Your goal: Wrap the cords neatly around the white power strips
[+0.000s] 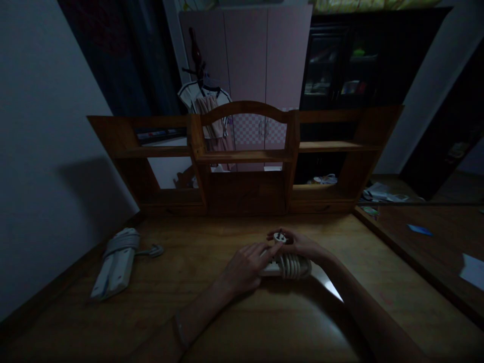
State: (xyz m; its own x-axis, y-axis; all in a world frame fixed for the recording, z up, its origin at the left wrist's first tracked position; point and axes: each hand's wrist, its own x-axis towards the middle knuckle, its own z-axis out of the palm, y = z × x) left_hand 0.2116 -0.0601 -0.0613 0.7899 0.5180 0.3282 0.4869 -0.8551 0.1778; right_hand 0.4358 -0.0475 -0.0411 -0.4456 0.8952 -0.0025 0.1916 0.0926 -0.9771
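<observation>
The left hand (pixel 245 263) grips the left end of a cord-wrapped power strip (pixel 276 269) at the desk's middle, hiding part of it; the right hand's (pixel 297 243) fingers curl around its plug (pixel 280 236). A second strip (pixel 113 275) lies left; a wooden shelf (pixel 247 194) blocks the far side.

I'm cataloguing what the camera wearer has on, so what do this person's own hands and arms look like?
The ungloved left hand and ungloved right hand are bare. No sleeve shows on the left forearm or right forearm. A thin, pale band circles the left forearm; its material is unclear in the dim light.
</observation>
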